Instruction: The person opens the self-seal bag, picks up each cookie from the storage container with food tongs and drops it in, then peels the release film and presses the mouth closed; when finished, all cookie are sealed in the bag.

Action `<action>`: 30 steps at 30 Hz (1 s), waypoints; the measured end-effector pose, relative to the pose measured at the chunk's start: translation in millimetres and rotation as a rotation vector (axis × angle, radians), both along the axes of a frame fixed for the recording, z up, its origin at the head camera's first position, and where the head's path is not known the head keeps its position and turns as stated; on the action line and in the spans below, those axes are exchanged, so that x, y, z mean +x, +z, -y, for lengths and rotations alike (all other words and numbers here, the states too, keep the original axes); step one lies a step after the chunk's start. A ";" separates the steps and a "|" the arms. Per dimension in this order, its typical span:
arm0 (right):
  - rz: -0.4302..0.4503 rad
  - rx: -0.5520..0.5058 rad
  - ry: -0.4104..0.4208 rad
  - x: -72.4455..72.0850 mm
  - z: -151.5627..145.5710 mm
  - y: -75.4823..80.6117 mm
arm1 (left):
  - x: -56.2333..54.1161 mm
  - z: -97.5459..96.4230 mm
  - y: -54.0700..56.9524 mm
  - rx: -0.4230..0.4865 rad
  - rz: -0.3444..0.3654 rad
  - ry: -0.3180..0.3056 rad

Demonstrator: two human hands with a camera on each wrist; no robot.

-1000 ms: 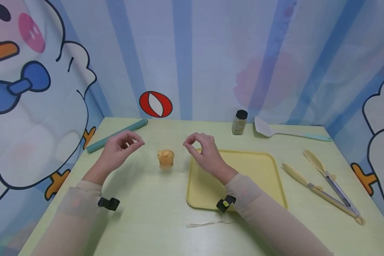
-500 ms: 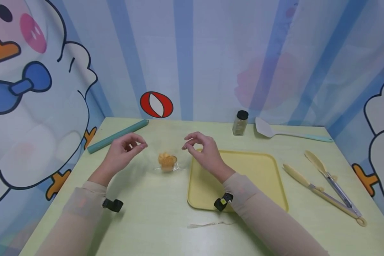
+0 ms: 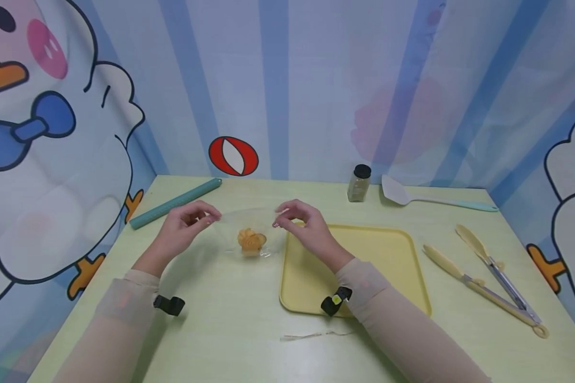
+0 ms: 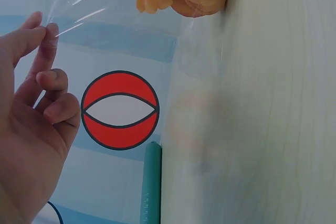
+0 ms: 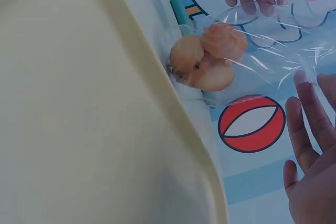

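Observation:
A clear plastic bag [image 3: 239,219] stands on the table between my hands, with small golden-brown pastries [image 3: 251,242] at its bottom. My left hand [image 3: 187,226] pinches one upper corner of the bag between thumb and fingertip; the left wrist view shows the film [image 4: 79,11] pulled taut there. On the opposite side, my right hand [image 3: 307,234] holds the other upper edge, its remaining fingers spread. The pastries [image 5: 207,59] appear as a cluster of rounded and ridged pieces in the right wrist view.
A yellow tray [image 3: 364,271] lies under my right forearm. A thin tie [image 3: 313,335] rests in front of it. Tongs [image 3: 493,287] lie to the right. At the back are a black-capped jar [image 3: 359,183], a spatula [image 3: 431,199] and a teal rod [image 3: 174,204].
The bag is stretched wider between my hands. The pastries have shifted from an upright stack to a lower, spread cluster. My left hand has moved slightly right.

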State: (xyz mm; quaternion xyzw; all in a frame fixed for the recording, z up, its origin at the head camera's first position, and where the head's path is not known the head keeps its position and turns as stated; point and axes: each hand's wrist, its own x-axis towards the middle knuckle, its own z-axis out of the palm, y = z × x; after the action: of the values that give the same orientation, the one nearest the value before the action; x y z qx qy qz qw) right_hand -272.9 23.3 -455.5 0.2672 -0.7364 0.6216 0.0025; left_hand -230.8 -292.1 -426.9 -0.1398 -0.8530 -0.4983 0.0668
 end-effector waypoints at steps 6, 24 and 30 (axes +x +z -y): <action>0.012 0.015 -0.015 2.7 -1.4 3.2 | -0.6 -1.4 1.0 0.015 0.018 0.002; 0.045 -0.074 0.000 1.0 -3.1 -2.7 | -6.2 1.1 -8.0 0.035 0.021 -0.028; 0.062 -0.057 -0.011 1.9 -2.9 -2.0 | -6.1 0.7 -7.0 0.046 0.014 -0.045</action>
State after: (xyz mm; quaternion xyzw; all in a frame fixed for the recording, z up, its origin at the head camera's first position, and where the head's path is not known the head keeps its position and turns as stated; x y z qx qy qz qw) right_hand -271.0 26.2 -457.5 0.2436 -0.7197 0.6501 -0.0092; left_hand -236.9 -292.8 -433.9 -0.1538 -0.8385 -0.5201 0.0529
